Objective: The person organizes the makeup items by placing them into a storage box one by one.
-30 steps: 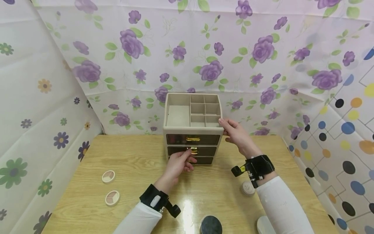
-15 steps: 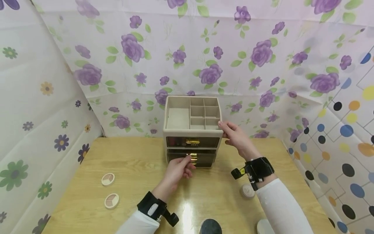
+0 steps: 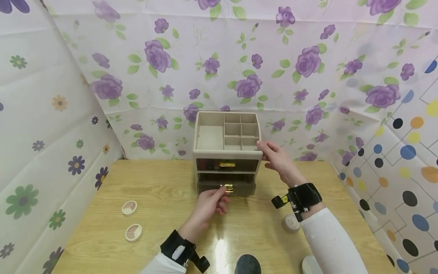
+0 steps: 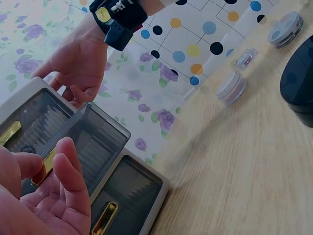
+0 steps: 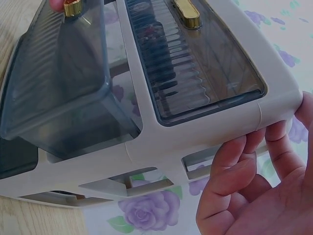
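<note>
A cream drawer organizer (image 3: 227, 153) stands at the back of the table, with dark see-through drawers and gold handles. Its middle drawer (image 3: 212, 187) is pulled partway out. My left hand (image 3: 207, 207) pinches that drawer's gold handle (image 4: 45, 169) between thumb and finger. At the organizer's top right front corner, my right hand (image 3: 278, 160) grips the rim, thumb on top and fingers beneath, as the right wrist view shows. Dark items (image 5: 159, 54) show through the top drawer (image 5: 210, 63). In the left wrist view the bottom drawer (image 4: 129, 196) is closed.
Two round three-colour pans (image 3: 129, 207) lie on the table at left. Right of the middle is a small round jar (image 3: 291, 222). A black-lidded round container (image 3: 248, 264) and a pale round item (image 3: 310, 265) sit near the front. Floral cloth (image 3: 219, 57) hangs behind.
The left hand has drawn the middle drawer out toward me, from closed to partway open. The right hand has stayed on the organizer's corner.
</note>
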The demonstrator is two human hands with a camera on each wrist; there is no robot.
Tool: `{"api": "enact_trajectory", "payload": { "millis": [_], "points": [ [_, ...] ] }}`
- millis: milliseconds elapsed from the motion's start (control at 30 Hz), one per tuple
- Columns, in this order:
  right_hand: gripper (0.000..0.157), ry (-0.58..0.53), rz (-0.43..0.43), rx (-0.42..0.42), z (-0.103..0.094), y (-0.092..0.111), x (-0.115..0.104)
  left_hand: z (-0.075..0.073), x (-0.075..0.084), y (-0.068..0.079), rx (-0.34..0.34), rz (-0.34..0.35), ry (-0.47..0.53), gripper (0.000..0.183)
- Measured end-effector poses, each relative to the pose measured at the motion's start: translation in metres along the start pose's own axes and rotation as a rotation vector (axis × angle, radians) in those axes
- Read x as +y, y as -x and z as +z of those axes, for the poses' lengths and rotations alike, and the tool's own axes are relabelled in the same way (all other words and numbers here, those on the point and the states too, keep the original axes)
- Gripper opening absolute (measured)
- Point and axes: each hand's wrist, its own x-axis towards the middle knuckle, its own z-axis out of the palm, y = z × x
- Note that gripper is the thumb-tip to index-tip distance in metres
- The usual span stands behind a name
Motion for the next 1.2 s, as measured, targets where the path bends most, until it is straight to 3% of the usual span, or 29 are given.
{"api": "enact_trajectory", "payload": {
  "millis": [433,900,1200],
  "points": [
    [0.049,0.001,-0.010,0.013,-0.002,-0.001,-0.007,0.002,0.000,0.014,-0.018,0.012,0.006,0.047],
    [0.050,0.016,-0.004,0.011,0.000,0.006,0.003,0.006,-0.014,0.038,-0.049,-0.017,0.021,0.042],
    [0.048,0.017,-0.018,0.003,0.000,0.004,0.000,0.006,-0.012,0.040,-0.048,-0.014,0.024,0.046]
  ]
}}
